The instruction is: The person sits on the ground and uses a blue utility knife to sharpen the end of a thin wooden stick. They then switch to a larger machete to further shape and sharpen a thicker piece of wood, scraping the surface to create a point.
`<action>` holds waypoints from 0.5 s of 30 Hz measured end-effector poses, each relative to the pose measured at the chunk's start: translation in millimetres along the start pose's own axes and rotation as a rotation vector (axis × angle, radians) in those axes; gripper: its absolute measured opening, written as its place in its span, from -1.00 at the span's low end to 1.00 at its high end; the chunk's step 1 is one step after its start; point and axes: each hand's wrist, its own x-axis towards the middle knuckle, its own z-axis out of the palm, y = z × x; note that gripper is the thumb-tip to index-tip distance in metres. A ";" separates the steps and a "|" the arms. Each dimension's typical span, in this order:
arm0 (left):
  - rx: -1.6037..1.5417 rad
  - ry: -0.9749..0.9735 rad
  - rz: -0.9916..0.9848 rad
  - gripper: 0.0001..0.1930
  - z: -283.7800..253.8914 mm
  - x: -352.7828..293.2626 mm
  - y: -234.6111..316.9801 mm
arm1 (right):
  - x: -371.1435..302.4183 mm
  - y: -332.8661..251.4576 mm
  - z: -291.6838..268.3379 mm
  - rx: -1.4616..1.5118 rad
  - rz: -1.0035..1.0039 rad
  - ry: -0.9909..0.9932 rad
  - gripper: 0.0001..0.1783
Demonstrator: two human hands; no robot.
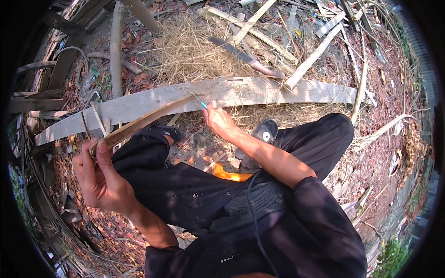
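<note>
My left hand (103, 178) pinches the near end of a long, flat brown strip of wood or bamboo (143, 121) between thumb and fingers. The strip slants up to the right, and its far end lies over a grey wooden plank (259, 91). My right hand (219, 121) is closed around a small slim tool (203, 105) with a teal part and a thin pointed end. That point is at the strip's far end; whether it touches cannot be made out. Most of the tool is hidden in my fingers.
Beyond the plank lie a machete (238, 54), a heap of straw-like shavings (190, 51) and several split bamboo pieces (313, 58). An orange object (227, 173) sits between my legs. Timber is stacked at the left, and dry leaves cover much of the ground.
</note>
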 end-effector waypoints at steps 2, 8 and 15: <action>0.033 0.012 -0.009 -0.86 -3.5 -0.3 -2.6 | 0.5 7.2 -8.5 -0.222 0.013 -0.090 -0.64; 0.138 0.092 -0.127 -0.86 -8.3 -4.7 -0.7 | 9.1 -18.4 -16.9 -0.006 0.017 -0.017 -0.71; 0.104 0.099 -0.126 -0.85 -3.9 -3.5 4.3 | 9.0 -16.5 -5.9 -0.156 0.001 -0.040 -0.71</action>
